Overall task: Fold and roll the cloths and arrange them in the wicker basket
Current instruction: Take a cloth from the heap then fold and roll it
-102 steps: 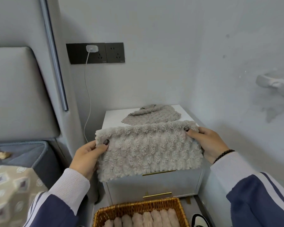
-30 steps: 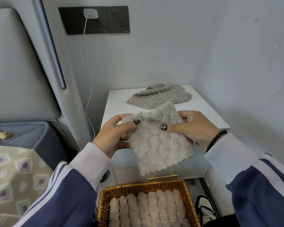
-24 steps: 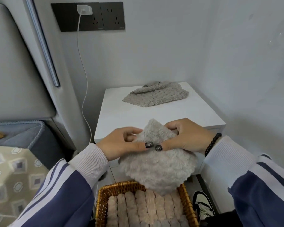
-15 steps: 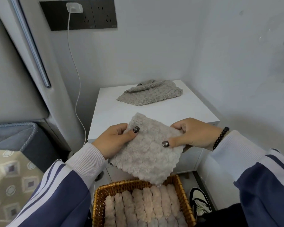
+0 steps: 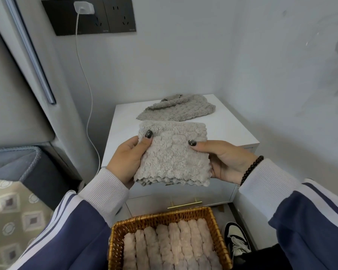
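A fluffy beige cloth, folded into a small square, hangs in the air in front of the white nightstand. My left hand grips its left edge with the thumb on top. My right hand holds its right edge, thumb pressed on the front. Another grey-beige cloth lies crumpled at the back of the nightstand top. Below my hands stands the wicker basket, with several rolled cloths side by side inside it.
A white charger cable drops from the dark wall socket panel down the left of the nightstand. A bed with a patterned cover is at the left. A sneaker lies on the floor right of the basket.
The cloth went from a wide strip to a small square folded in half. My hands turned it from a tilted position to level, and the view shifted slightly down.
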### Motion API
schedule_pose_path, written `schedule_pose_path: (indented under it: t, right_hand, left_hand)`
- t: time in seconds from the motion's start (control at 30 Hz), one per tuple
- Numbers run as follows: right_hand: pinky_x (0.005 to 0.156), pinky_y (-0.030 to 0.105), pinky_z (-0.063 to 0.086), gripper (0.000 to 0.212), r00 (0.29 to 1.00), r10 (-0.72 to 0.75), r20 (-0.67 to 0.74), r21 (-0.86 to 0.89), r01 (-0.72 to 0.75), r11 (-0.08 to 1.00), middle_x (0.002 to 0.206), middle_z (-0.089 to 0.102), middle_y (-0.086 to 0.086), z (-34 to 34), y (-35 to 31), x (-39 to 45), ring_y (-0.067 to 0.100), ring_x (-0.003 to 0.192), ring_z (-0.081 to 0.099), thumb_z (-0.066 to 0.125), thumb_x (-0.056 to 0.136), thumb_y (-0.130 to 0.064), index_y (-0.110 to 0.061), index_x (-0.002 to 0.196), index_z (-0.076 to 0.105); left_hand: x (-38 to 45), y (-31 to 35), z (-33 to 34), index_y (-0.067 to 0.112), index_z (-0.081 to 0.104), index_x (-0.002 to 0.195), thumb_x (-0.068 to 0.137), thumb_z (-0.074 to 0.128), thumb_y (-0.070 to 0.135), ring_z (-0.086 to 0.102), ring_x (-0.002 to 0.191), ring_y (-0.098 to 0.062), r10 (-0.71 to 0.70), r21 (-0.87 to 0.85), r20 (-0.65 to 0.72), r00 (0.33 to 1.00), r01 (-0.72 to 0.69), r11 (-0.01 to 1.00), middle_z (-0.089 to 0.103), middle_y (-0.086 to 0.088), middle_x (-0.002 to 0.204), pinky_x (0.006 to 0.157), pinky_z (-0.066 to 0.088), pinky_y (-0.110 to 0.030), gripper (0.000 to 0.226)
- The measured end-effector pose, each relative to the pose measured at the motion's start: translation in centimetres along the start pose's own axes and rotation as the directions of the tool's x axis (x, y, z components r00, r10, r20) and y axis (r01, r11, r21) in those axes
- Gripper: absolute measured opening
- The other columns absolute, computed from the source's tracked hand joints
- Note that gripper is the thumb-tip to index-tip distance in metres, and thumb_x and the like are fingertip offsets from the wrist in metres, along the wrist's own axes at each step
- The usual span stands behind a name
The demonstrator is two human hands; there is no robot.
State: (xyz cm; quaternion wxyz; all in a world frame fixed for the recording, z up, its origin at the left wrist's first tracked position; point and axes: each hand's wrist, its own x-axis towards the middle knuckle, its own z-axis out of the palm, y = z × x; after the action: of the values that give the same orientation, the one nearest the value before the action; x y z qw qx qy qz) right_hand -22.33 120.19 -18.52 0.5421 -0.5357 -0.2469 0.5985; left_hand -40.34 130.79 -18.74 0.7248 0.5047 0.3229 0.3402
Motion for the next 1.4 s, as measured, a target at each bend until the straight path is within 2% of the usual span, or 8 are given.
schedule_pose_path:
  t: [0.33,0.47,0.63,0.8,0.97,1.07,1.2,1.4]
  right_hand:
    - [0.109,0.056,0.032,0.07,0.991,-0.127,0.033,-0.063,0.129,0.99,0.118,0.065,0.02,-1.1,-0.3,0.3,0.043,0.125,0.048,0.095,0.039,-0.023,-0.01,0.104,0.074]
    - [0.092,0.045,0.046,0.067,0.971,-0.203,0.125,-0.031,0.209,0.978,0.109,0.071,0.014,-1.5,-0.2,0.8,0.034,0.106,0.064,0.098,0.028,-0.025,-0.016,0.092,0.078]
    - [0.064,0.03,0.06,0.034,0.937,-0.293,0.192,0.106,0.277,0.955,0.087,0.075,0.01,-0.2,-0.7,0.2,0.021,0.079,0.073,0.07,0.046,0.001,-0.013,0.076,0.079]
    - [0.079,0.039,0.056,0.044,0.957,-0.236,0.171,0.176,0.207,0.963,0.088,0.074,0.013,0.5,-0.8,0.2,0.025,0.078,0.072,0.039,0.078,0.012,-0.007,0.076,0.078]
    - [0.097,0.052,0.03,0.061,0.984,-0.128,0.123,0.201,0.102,0.974,0.116,0.041,0.021,0.4,-0.2,1.0,0.038,0.105,0.036,0.077,0.048,-0.014,-0.005,0.104,0.058]
    - [0.082,0.044,0.053,0.034,0.992,-0.064,0.107,-0.011,0.066,0.998,0.105,0.061,0.019,1.2,0.4,0.7,0.035,0.097,0.056,0.078,0.065,-0.027,-0.007,0.09,0.066]
    - [0.048,0.022,0.052,0.011,0.995,-0.054,0.09,-0.378,0.084,0.922,0.063,0.064,0.0,2.1,1.7,0.7,0.008,0.052,0.058,0.075,0.072,-0.009,-0.008,0.068,0.065]
    - [0.09,0.029,0.051,0.059,0.992,0.097,0.085,-0.794,0.009,0.607,0.127,0.051,-0.003,3.4,3.9,1.6,0.01,0.11,0.054,0.084,0.069,-0.021,-0.025,0.12,0.054]
  left_hand:
    - [-0.5,0.3,-1.5,0.015,0.062,0.114,0.066,0.072,-0.008,0.073,0.084,-0.027,-0.095,0.044,0.192,0.977,0.088,0.995,0.074,-0.012,0.102,0.072,0.059,-0.04,0.055]
    - [-0.6,0.3,-2.6,0.019,0.064,0.115,0.067,0.057,-0.003,0.071,0.092,-0.031,-0.086,-0.004,0.225,0.971,0.089,0.996,0.071,-0.014,0.111,0.081,0.052,-0.048,0.053]
    - [-1.0,0.7,-3.1,0.012,0.076,0.095,0.064,0.053,-0.018,0.072,0.086,-0.032,-0.048,-0.152,0.271,0.961,0.092,0.984,0.071,-0.019,0.106,0.075,0.054,-0.045,0.049]
    - [-1.4,1.0,-3.4,0.009,0.079,0.078,0.061,0.038,-0.013,0.073,0.077,-0.029,-0.033,-0.243,0.247,0.968,0.095,0.965,0.073,-0.018,0.09,0.061,0.061,-0.039,0.049]
    - [-1.5,1.1,-4.2,-0.006,0.073,0.094,0.062,0.049,0.007,0.07,0.091,-0.039,-0.08,-0.28,0.293,0.953,0.166,0.946,0.068,-0.027,0.107,0.071,0.06,-0.047,0.042]
    - [-1.6,0.4,-4.9,0.003,0.075,0.079,0.079,0.054,0.028,0.072,0.08,-0.032,-0.121,-0.156,0.231,0.965,0.16,0.975,0.072,-0.019,0.092,0.064,0.06,-0.039,0.033]
    - [-1.1,-1.4,-6.5,0.016,0.066,0.067,0.048,0.078,0.022,0.059,0.056,-0.02,-0.202,0.202,0.24,0.949,0.155,0.967,0.061,-0.01,0.073,0.048,0.051,-0.023,0.023]
    - [-1.0,-3.9,-9.5,0.017,0.064,0.097,0.038,0.083,0.009,0.066,0.093,-0.025,-0.243,0.37,0.269,0.932,0.133,0.92,0.063,-0.013,0.108,0.074,0.059,-0.033,0.063]
